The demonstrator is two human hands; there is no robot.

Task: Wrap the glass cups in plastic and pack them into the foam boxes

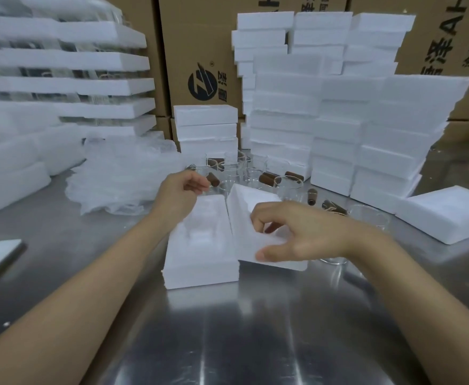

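Your right hand point(297, 232) pinches the tilted foam half point(244, 207) between thumb and fingers, apparently to leave the flat half point(200, 268) at its 9 o'clock cavity-up for loading. Your left hand point(180, 190) sits curled at that half's far edge; whether it grips anything cannot be determined. Glass cups point(289, 187) stand at 12 o'clock, apparently unwrapped, partly blurred.

The foam box point(200, 270) is rendered plain white. Behind it, clear glass cups point(289, 190) are fitted with brown handles point(266, 179); farther behind, tan cartons point(200, 45) are printed black.
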